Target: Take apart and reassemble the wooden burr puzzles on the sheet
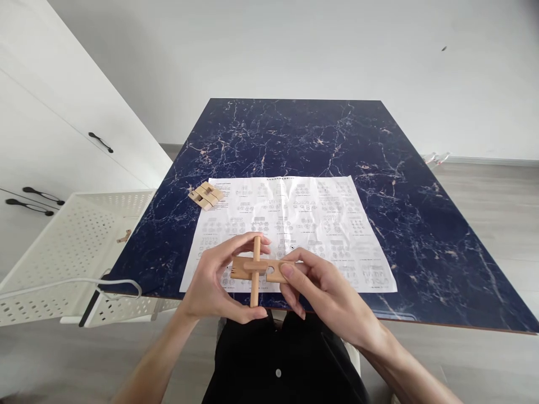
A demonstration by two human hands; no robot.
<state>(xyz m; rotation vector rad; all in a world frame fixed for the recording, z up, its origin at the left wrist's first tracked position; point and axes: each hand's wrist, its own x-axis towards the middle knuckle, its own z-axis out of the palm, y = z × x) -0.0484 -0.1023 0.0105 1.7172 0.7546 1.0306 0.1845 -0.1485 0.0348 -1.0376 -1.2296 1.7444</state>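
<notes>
Just above the table's near edge, a wooden rod (255,292) stands crosswise between the thumb and fingers of my left hand (213,283), one end against each. A flat wooden puzzle piece (241,269) with a rounded notch crosses the rod at about its middle. My right hand (324,286) pinches this flat piece's right end between thumb and fingers. Where the pieces cross, a further short wooden piece seems to lie along them, but the joint is partly hidden. Below both hands lies a creased paper sheet (324,216) printed with small diagrams.
An interlocked wooden block puzzle (206,196) sits on the sheet's upper left corner. The dark blue marbled table (290,137) reaches toward the wall. To the left stand a white perforated cart (101,224) with a small wooden piece (125,236), a white cable (71,282) and white cabinets (71,101).
</notes>
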